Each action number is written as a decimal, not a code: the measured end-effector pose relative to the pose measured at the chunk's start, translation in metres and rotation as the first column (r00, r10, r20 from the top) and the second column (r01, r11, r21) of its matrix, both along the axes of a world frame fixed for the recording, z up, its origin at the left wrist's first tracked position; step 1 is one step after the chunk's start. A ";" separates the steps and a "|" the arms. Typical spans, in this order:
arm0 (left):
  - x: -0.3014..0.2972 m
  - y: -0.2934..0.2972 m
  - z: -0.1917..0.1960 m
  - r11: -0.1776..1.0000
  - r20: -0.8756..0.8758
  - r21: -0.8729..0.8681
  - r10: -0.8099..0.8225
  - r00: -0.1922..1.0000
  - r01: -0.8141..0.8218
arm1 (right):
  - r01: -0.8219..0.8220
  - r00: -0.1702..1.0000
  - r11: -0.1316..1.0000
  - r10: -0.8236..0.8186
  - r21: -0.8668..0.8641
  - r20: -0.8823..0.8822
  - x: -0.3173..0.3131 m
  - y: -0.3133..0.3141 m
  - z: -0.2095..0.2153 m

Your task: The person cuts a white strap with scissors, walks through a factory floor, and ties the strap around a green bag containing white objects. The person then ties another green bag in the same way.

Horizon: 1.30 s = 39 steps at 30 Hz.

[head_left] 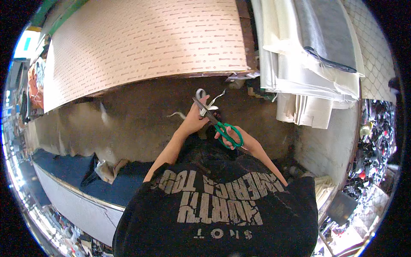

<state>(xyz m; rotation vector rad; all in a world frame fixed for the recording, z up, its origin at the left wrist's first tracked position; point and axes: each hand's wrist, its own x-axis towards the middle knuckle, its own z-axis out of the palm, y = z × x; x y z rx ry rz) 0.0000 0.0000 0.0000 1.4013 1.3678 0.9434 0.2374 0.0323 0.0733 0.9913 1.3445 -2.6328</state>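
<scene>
My left hand (196,119) grips a pale strip of material (202,97) that curls up above the fingers, over a dark worn tabletop (137,115). My right hand (233,138) holds green-handled scissors (218,123) by their loops. The scissor blades point up and to the left and reach the strip just at my left fingers. A small pale offcut (176,114) lies on the tabletop to the left of my left hand. My black printed shirt fills the lower middle of the view.
A large tan sheet with rows of fine print (141,43) lies across the far side. Stacked pale and grey fabric sheets (312,51) sit at the right. A dark blue cloth (81,169) hangs at the near left table edge. Dark scraps pile on the floor (376,137) at the right.
</scene>
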 end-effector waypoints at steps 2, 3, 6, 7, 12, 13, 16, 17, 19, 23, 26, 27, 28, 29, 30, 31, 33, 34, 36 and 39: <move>0.008 0.020 -0.027 0.992 0.057 0.128 -0.014 0.998 0.006 | 0.119 0.993 0.993 -0.119 -0.015 -0.026 -0.003 -0.005 0.006; 0.013 0.027 -0.036 0.996 0.066 0.049 -0.072 0.995 0.069 | 0.146 0.987 0.986 -0.151 -0.075 -0.054 -0.002 -0.007 0.009; 0.027 0.037 -0.045 0.976 -0.055 -0.201 -0.091 0.994 0.078 | 0.321 0.939 0.943 -0.329 -0.089 -0.099 0.006 -0.010 0.014; 0.030 0.037 -0.044 0.995 -0.042 -0.078 -0.058 0.997 0.055 | 0.343 0.933 0.938 -0.347 -0.048 -0.100 0.009 -0.009 0.015; 0.033 0.034 -0.024 0.999 -0.256 -0.038 -0.048 0.965 0.039 | 0.381 0.914 0.920 -0.390 -0.087 -0.116 0.024 0.000 0.006; 0.032 0.033 -0.021 0.999 -0.254 -0.020 -0.031 0.967 0.027 | 0.354 0.925 0.931 -0.363 -0.091 -0.114 0.025 0.001 0.005; 0.029 0.028 -0.017 0.997 -0.277 -0.043 0.044 0.960 -0.058 | 0.287 0.945 0.945 -0.306 -0.156 -0.116 0.021 0.000 0.004; 0.029 0.025 -0.017 0.999 -0.280 -0.018 0.040 0.959 -0.047 | 0.303 0.936 0.929 -0.331 -0.212 -0.116 0.017 -0.001 0.003; 0.029 0.020 -0.020 0.999 -0.279 0.045 0.038 0.959 -0.026 | 0.282 0.937 0.917 -0.327 -0.283 -0.126 0.009 -0.001 0.002; 0.025 0.009 -0.027 0.988 -0.241 -0.092 0.100 0.965 -0.125 | 0.180 0.942 0.917 -0.266 -0.357 -0.207 -0.003 0.005 -0.005; 0.016 0.002 -0.026 0.974 -0.354 -0.100 0.155 0.922 -0.203 | 0.154 0.931 0.928 -0.252 -0.340 -0.265 -0.007 0.008 -0.011; 0.013 0.001 -0.025 0.979 -0.363 -0.078 0.147 0.920 -0.187 | 0.167 0.942 0.932 -0.247 -0.322 -0.226 -0.008 0.008 -0.011; 0.010 0.000 -0.024 0.982 -0.374 -0.052 0.151 0.915 -0.183 | 0.142 0.952 0.941 -0.215 -0.308 -0.219 -0.009 0.007 -0.011; 0.008 -0.001 -0.023 0.984 -0.382 -0.024 0.155 0.911 -0.178 | 0.135 0.968 0.948 -0.188 -0.287 -0.164 -0.010 0.006 -0.010; 0.007 -0.001 -0.022 0.982 -0.361 -0.007 0.173 0.916 -0.189 | 0.097 0.961 0.946 -0.170 -0.310 -0.218 -0.011 0.005 -0.008; 0.007 -0.001 -0.021 0.980 -0.338 0.011 0.191 0.921 -0.200 | 0.078 0.961 0.942 -0.158 -0.326 -0.226 -0.012 0.004 -0.005; 0.008 0.001 -0.018 0.978 -0.325 0.031 0.204 0.923 -0.205 | 0.068 0.967 0.945 -0.142 -0.321 -0.212 -0.013 0.002 0.002; 0.010 0.002 -0.018 0.980 -0.335 0.035 0.198 0.921 -0.198 | 0.078 0.972 0.951 -0.140 -0.299 -0.190 -0.014 0.001 0.004; 0.012 0.005 -0.016 0.977 -0.327 0.029 0.209 0.921 -0.211 | 0.088 0.981 0.980 -0.117 -0.180 -0.158 -0.015 0.000 0.008; 0.011 0.009 -0.016 0.972 -0.321 0.019 0.228 0.919 -0.235 | 0.115 0.988 0.982 -0.129 -0.148 -0.086 -0.011 -0.003 0.006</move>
